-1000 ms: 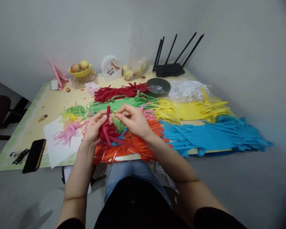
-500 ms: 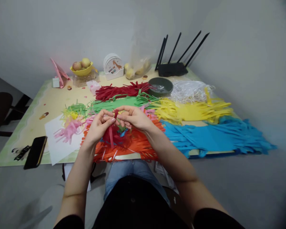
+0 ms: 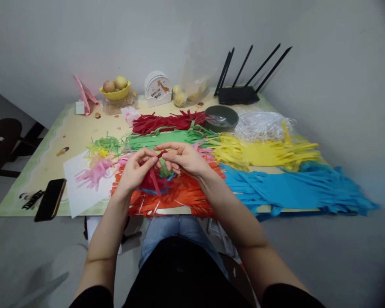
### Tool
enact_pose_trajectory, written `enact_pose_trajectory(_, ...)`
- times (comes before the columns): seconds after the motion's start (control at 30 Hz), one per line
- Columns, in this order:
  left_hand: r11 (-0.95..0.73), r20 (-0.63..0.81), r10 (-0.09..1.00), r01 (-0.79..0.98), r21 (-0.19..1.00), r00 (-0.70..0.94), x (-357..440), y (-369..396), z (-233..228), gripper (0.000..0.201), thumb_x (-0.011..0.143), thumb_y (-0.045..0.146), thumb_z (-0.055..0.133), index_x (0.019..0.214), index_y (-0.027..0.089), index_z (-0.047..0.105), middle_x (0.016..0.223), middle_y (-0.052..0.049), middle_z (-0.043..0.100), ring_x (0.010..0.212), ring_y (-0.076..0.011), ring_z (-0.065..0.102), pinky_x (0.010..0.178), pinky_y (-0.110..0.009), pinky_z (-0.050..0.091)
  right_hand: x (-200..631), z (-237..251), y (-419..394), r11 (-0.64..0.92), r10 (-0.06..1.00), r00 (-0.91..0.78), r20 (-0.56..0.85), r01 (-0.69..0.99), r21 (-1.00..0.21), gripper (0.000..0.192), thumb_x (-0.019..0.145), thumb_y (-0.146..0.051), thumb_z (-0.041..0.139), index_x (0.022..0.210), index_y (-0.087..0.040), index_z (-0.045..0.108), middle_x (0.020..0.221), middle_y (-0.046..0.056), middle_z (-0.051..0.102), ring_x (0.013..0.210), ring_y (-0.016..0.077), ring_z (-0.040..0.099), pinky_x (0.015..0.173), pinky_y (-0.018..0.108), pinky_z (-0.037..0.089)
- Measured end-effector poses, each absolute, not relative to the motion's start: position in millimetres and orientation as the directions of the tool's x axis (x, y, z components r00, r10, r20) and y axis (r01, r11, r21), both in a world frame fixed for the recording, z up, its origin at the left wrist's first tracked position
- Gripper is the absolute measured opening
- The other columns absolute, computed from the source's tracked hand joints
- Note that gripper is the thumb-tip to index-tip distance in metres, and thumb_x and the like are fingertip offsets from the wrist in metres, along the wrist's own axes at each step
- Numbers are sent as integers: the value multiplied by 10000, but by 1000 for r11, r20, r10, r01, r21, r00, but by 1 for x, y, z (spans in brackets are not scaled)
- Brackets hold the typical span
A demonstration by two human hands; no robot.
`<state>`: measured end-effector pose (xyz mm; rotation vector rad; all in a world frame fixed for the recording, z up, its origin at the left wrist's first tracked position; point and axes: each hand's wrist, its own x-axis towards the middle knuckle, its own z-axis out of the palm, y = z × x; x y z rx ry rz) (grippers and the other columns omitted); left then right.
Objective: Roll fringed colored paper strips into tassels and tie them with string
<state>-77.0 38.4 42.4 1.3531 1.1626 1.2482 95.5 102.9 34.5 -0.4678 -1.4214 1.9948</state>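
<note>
My left hand [image 3: 135, 170] and my right hand [image 3: 182, 158] meet above the near middle of the table, fingertips pinched together on a bundle of red paper strips [image 3: 154, 179]. The strips hang below my fingers over a pile of orange fringed paper [image 3: 179, 196]. A bit of green paper [image 3: 164, 170] shows under my right hand. Green fringed paper [image 3: 160, 139] lies just beyond my hands, and a red pile [image 3: 167, 122] lies behind it.
Blue fringed paper [image 3: 291, 190] and yellow fringed paper [image 3: 269, 152] fill the right side. A pink and yellow tassel [image 3: 94, 169] lies on white paper [image 3: 80, 196]; a phone [image 3: 49, 199] sits near the left front edge. A dark bowl [image 3: 221, 118], router [image 3: 239, 95] and fruit bowl [image 3: 117, 90] stand at the back.
The red strip's upright end has been folded down between my fingertips. My hands have closed together and shifted slightly away from me; the view has panned a little left.
</note>
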Motion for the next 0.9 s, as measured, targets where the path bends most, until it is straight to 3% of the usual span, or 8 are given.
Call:
enact_pose_trajectory(0.17, -105, 100, 994, 107, 989, 54, -70, 33, 38, 267, 829, 408, 726, 799, 165, 620, 731, -36, 711, 686, -154, 658, 703, -264, 503, 93, 33, 102, -8, 819, -558, 133, -243, -970, 425, 660, -501, 864, 780, -161, 639, 584, -48, 602, 414, 37, 423, 367, 181, 292)
enact_pose_trajectory(0.27, -125, 104, 991, 318, 940, 81, -74, 29, 27, 198, 869, 353, 651, 783, 174, 647, 752, -46, 727, 703, -172, 660, 715, -281, 501, 95, 34, 103, 23, 944, -292, 151, -399, -917, 430, 672, -509, 855, 803, -201, 586, 672, -52, 611, 439, 30, 405, 350, 171, 233)
enact_pose_trajectory(0.37, -154, 73, 983, 537, 830, 169, -103, 33, 16, 191, 870, 354, 626, 806, 195, 711, 825, -60, 750, 775, -203, 673, 760, -306, 505, 99, 34, 106, 19, 984, -141, 111, -535, -845, 470, 693, -553, 820, 859, -239, 514, 642, -80, 595, 409, 33, 389, 338, 162, 211)
enact_pose_trajectory(0.47, 26, 149, 975, 750, 661, -166, -156, 46, 4, 221, 903, 342, 557, 853, 199, 718, 955, -97, 743, 931, -241, 662, 846, -338, 490, 101, 31, 106, 6, 976, -188, 114, -499, -866, 472, 697, -557, 815, 883, -239, 520, 567, -97, 554, 379, 37, 372, 339, 166, 233)
enact_pose_trajectory(0.53, 166, 174, 932, 800, 576, -318, -191, 53, -6, 154, 847, 247, 589, 747, 173, 680, 896, -140, 715, 998, -299, 624, 899, -396, 451, 100, 28, 103, 0, 966, -228, 123, -477, -879, 465, 711, -563, 806, 882, -236, 523, 557, -98, 558, 371, 39, 367, 340, 170, 243)
enact_pose_trajectory(0.63, 238, 159, 917, 820, 520, -367, -223, 55, -24, 183, 728, 139, 651, 570, 180, 568, 746, -153, 658, 1007, -351, 592, 916, -438, 411, 95, 26, 99, -9, 959, -253, 126, -473, -881, 448, 716, -554, 808, 871, -229, 541, 552, -94, 571, 365, 42, 380, 338, 168, 261)
enact_pose_trajectory(0.73, 243, 198, 902, 829, 504, -385, -237, 51, -34, 230, 710, 115, 665, 537, 184, 531, 716, -147, 637, 1002, -352, 579, 920, -447, 391, 92, 26, 99, -8, 959, -252, 132, -488, -873, 436, 694, -536, 830, 848, -217, 576, 543, -82, 591, 359, 47, 395, 335, 170, 286)
enact_pose_trajectory(0.9, 160, 353, 845, 819, 551, -403, -239, 48, -8, 185, 842, 266, 678, 705, 143, 682, 831, -95, 695, 990, -278, 602, 965, -426, 399, 89, 24, 103, 61, 952, -248, 179, -421, -905, 408, 717, -539, 811, 833, -206, 607, 535, -72, 594, 347, 52, 378, 337, 191, 306)
